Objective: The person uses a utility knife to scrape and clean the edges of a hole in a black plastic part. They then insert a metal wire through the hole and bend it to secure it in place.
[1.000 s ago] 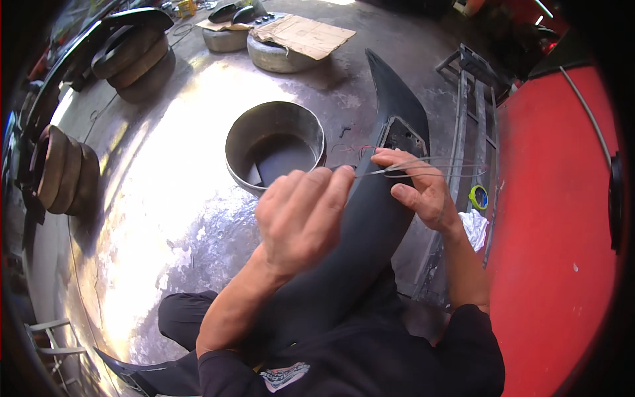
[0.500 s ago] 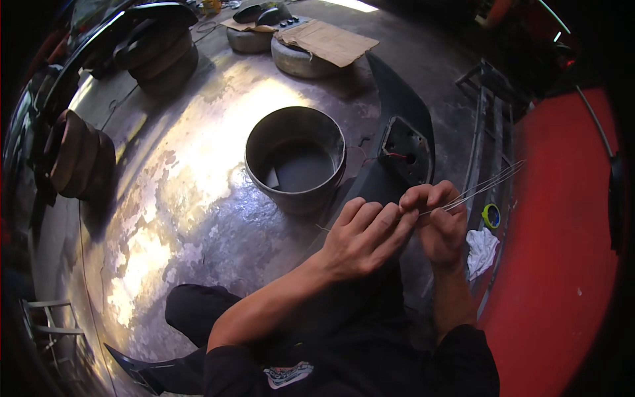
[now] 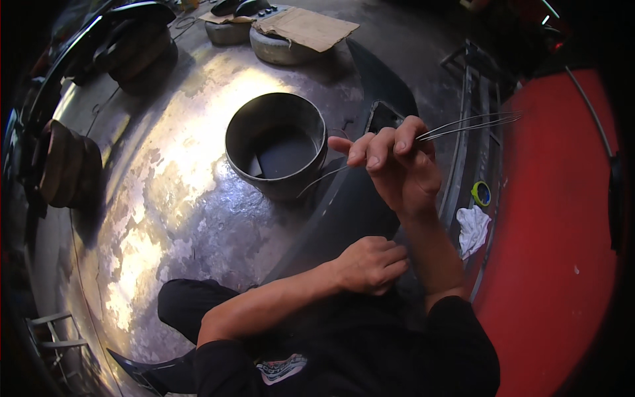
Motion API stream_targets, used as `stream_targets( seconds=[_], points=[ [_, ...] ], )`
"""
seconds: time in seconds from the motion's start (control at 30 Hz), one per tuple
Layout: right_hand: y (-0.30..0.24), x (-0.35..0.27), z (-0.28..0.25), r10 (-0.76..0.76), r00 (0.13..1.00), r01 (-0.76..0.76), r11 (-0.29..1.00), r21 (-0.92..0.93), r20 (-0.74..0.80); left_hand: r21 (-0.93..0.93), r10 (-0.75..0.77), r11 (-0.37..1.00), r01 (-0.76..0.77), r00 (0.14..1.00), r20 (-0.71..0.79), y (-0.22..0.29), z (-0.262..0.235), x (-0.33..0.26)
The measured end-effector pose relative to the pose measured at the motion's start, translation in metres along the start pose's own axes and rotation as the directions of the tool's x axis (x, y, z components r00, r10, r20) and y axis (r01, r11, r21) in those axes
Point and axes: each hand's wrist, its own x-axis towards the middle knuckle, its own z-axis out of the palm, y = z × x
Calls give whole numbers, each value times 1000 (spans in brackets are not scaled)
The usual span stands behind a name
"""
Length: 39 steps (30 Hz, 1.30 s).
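Observation:
My right hand (image 3: pixel 407 169) is raised over a long dark plastic panel, perhaps a car bumper (image 3: pixel 344 215), with its fingers curled around thin metal wire (image 3: pixel 473 124). Several strands of that wire stick out to the right past the knuckles, and one end curves out to the left toward the round metal drum (image 3: pixel 284 190). Lower down, close to my lap, my left hand (image 3: pixel 372 264) is closed in a fist. Its fingertips are turned away, so anything inside it is hidden. A cut-out in the panel shows partly behind my right fingers.
A yellow-green tape roll (image 3: pixel 481 193) and a white rag (image 3: pixel 473 228) lie at the right, beside a metal frame (image 3: pixel 466 119) and a red panel (image 3: pixel 549 264). Tyres (image 3: pixel 284 53) topped with cardboard (image 3: pixel 311 28) stand at the back. More stacked round parts (image 3: pixel 69 162) are at the left.
My hands have come apart. The right one moved up and left with the wire, while the left let go and dropped toward my lap. The whole view shifted slightly.

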Motion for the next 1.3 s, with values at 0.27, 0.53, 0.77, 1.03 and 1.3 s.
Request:
stream_targets(
  seconds=[0.27, 0.53, 0.77, 1.03, 1.3],
  points=[
    [40, -66, -23, 204, 977, -208, 977, -53, -68, -6, -11, 1000, 10, 990, -144, 16, -9, 15],
    [39, -97, -27, 232, 956, -251, 964, -92, -181, -766, -422, 643, 21, 844, -331, 73, -122, 59],
    [43, -93, -28, 215, 961, -235, 966, -106, -172, -940, -493, 255, -228, 805, -329, 113, -149, 63],
    [39, -93, -30, 171, 967, -212, 950, -228, -188, -898, -552, 437, -46, 775, -308, 105, -142, 63],
    [-58, -107, -24, 3, 993, -48, 922, -383, -117, -606, -543, 731, 314, 805, -239, 14, -37, 11]
  ],
)
